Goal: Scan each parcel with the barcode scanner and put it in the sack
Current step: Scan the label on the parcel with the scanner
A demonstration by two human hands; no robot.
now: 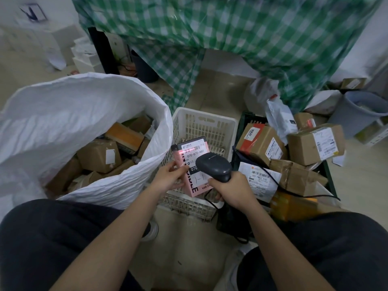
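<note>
Dark-trousered knees frame the near edge. Right hand (231, 191) grips the grey barcode scanner (214, 165), aimed at a pink parcel (189, 164) the left hand (170, 175) holds over a white basket (204, 124). Left, the white sack (84, 101) gapes, boxes inside; right, more parcels (294, 148) pile up.

Indoor light dim, flat, cool; source not visible. Shadows soft, weak, deepest inside white sack (63, 114). Red scan line glows on label of pink box (190, 162), right of sack. Glare streaks on glossy green check cloth (241, 38) above sack. Motion blur heavy on cloth and on wall sign (33, 13) at upper left; box label sharp. Wide-angle bending strong toward frame edges. Dark trousers (42, 238) below sack underexposed, detail lost.
</note>
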